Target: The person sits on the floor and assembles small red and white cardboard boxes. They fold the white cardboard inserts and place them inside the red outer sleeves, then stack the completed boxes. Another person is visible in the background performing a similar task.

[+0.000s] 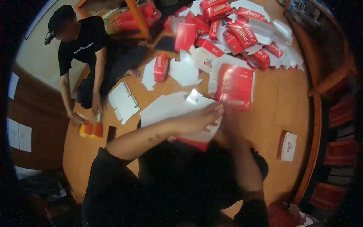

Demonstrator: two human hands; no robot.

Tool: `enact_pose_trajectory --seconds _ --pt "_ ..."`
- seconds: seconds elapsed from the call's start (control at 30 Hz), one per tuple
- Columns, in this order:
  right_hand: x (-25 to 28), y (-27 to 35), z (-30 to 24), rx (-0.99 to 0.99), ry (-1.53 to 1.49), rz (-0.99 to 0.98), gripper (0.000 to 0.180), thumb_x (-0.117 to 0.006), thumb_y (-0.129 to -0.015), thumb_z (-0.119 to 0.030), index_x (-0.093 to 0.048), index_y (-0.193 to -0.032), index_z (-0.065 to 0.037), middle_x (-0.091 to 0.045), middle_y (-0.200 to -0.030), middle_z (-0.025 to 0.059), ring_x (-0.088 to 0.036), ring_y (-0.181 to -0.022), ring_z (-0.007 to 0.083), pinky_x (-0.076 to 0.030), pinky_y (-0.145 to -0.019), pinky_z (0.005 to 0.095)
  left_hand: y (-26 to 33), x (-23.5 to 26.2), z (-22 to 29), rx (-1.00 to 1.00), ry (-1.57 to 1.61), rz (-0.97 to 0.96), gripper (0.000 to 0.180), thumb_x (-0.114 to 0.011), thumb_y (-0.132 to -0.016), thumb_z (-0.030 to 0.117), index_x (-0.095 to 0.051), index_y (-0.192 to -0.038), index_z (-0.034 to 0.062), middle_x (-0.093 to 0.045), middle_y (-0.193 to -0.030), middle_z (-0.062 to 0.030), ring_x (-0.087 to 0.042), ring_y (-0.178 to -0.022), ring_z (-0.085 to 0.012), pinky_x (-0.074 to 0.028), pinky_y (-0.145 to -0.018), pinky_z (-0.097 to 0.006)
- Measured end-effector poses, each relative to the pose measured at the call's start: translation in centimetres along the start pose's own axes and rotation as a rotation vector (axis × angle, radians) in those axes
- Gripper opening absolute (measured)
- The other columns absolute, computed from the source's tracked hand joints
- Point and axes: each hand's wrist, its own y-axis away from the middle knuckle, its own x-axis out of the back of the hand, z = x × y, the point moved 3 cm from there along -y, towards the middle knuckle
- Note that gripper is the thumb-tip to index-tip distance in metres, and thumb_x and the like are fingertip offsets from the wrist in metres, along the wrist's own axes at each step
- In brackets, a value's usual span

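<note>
A white card box blank (166, 109) with a strip of red at its near edge lies across my lap. My left hand (200, 120) reaches over its right part, fingers stretched out along the card. Close by, at the right edge of the blank, is my right hand (228, 119); motion blurs it, and its fingers cannot be made out. Just beyond both hands, flat red box blanks (235, 85) lie stacked on the floor.
A big heap of red and white boxes (242, 34) fills the far side. At left, another person (81, 49) handles a yellow and red carton (91, 129), near a dark phone (111, 134) and a white blank (123, 103). A small box (289, 146) lies at right.
</note>
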Motion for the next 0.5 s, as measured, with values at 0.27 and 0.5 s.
enact_pose_trajectory --seconds 0.27,0.5 --pt "-1.1 -2.6 1.7 -0.247 0.014 -0.114 0.041 -0.047 -0.096 -0.037 -0.064 -0.115 -0.003 -0.069 -0.092 0.0071 -0.067 -0.076 0.0193 -0.058 -0.065 0.0373 9.4 6.5 -5.7 -0.368 -1.206 0.38 0.056 -0.073 -0.087 0.018 -0.05 -0.137 0.0063 -0.061 -0.121 -0.0187 -0.067 -0.096 -0.0306 -0.056 -0.087 -0.039" --pt "0.1 -2.6 3.0 -0.11 0.018 -0.038 0.043 -0.044 -0.099 -0.036 -0.061 -0.119 -0.002 -0.068 -0.097 0.0082 -0.067 -0.082 0.021 -0.056 -0.072 0.0384 9.3 6.0 -7.6 -0.292 -0.767 0.758 0.016 -0.078 -0.08 0.014 -0.069 -0.091 0.0053 -0.07 -0.086 -0.0105 -0.068 -0.08 -0.0294 -0.053 -0.075 -0.037"
